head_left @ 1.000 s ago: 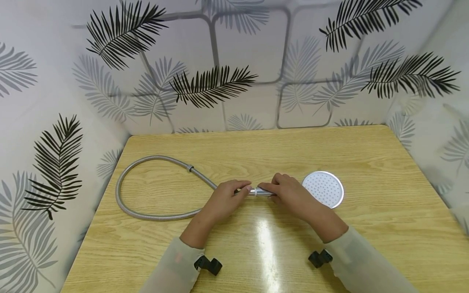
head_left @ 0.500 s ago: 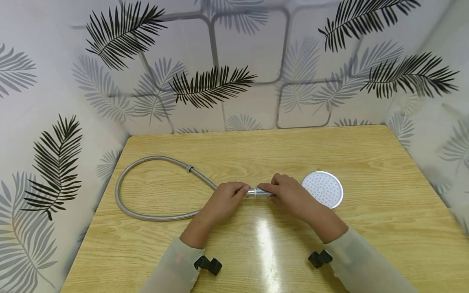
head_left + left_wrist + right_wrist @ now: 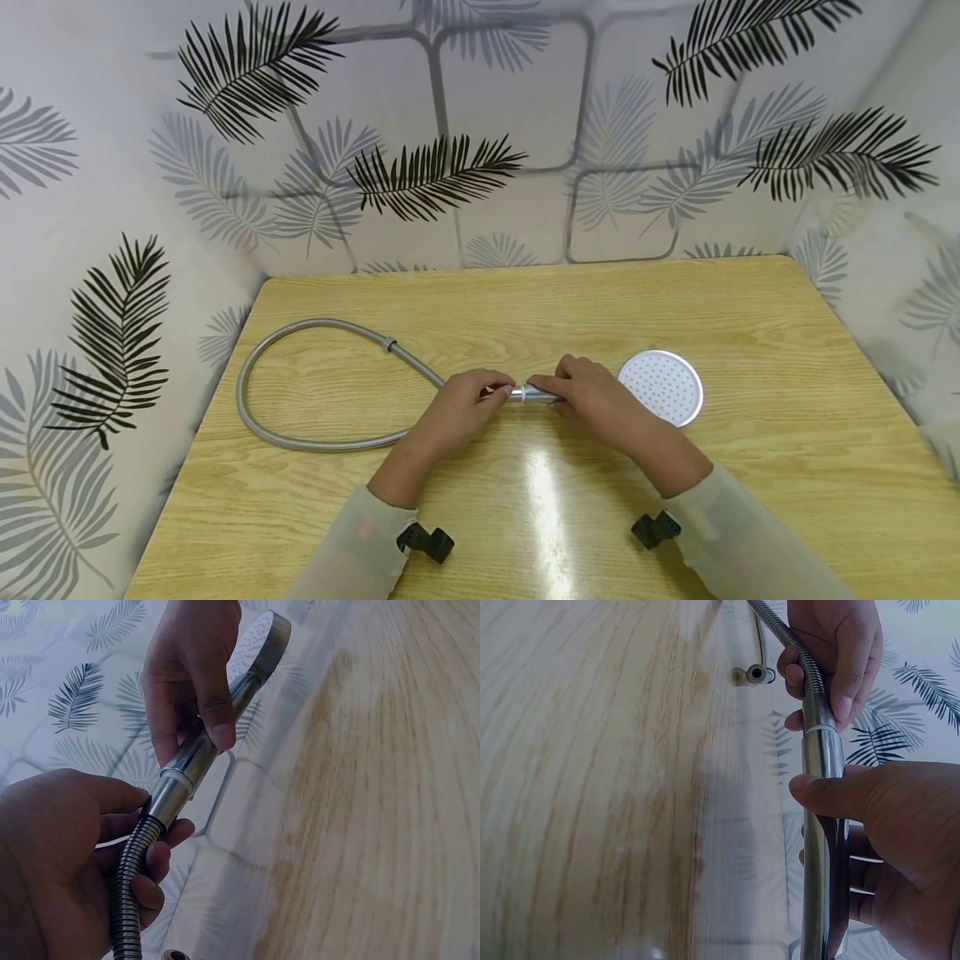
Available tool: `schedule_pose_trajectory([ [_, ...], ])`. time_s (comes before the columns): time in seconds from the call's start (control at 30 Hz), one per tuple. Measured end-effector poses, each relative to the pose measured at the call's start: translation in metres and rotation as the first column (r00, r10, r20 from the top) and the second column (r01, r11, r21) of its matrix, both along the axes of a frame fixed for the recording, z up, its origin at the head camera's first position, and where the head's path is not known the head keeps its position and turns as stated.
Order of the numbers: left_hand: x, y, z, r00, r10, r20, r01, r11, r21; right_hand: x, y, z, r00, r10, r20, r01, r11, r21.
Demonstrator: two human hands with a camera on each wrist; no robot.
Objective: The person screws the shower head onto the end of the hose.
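My right hand (image 3: 600, 400) grips the chrome handle (image 3: 823, 825) of a hand shower, thumb across its top. The round white spray face (image 3: 660, 387) with its silver rim lies to the right, partly behind that hand and wrist. At the handle's lower end, a smooth metal connector (image 3: 166, 801) meets it in line, with a pale ring at the joint. My left hand (image 3: 461, 408) pinches this connector between thumb and fingertips, its other fingers curled beneath the ribbed hose (image 3: 127, 889). In the head view the left fingers hide part of the connector.
The steel hose (image 3: 322, 322) loops out over the left side of the wooden table (image 3: 525, 317). A small collar (image 3: 387, 343) sits on it. Its other end fitting (image 3: 757, 673) shows below the left hand in the right wrist view. Leaf-patterned walls (image 3: 510, 208) surround the table.
The left thumb and fingers drew together on the connector half a second ago and now stand slightly apart again at the index finger. The right hand and the shower head have stayed in place.
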State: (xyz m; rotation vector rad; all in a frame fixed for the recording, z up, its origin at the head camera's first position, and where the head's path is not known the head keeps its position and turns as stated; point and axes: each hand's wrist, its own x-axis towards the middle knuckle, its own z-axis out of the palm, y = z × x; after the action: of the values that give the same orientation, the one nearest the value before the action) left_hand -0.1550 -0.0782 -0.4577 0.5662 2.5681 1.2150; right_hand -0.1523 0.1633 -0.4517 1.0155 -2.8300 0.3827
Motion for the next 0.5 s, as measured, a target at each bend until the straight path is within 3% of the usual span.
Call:
schedule_pose_trajectory([
  [0.5, 0.0006, 0.0010, 0.0004, 1.000, 0.005, -0.028, -0.005, 1.000, -0.004, 0.0004, -0.0001, -0.0006, 1.000, -0.014, 0.019, 0.014, 1.000, -0.009],
])
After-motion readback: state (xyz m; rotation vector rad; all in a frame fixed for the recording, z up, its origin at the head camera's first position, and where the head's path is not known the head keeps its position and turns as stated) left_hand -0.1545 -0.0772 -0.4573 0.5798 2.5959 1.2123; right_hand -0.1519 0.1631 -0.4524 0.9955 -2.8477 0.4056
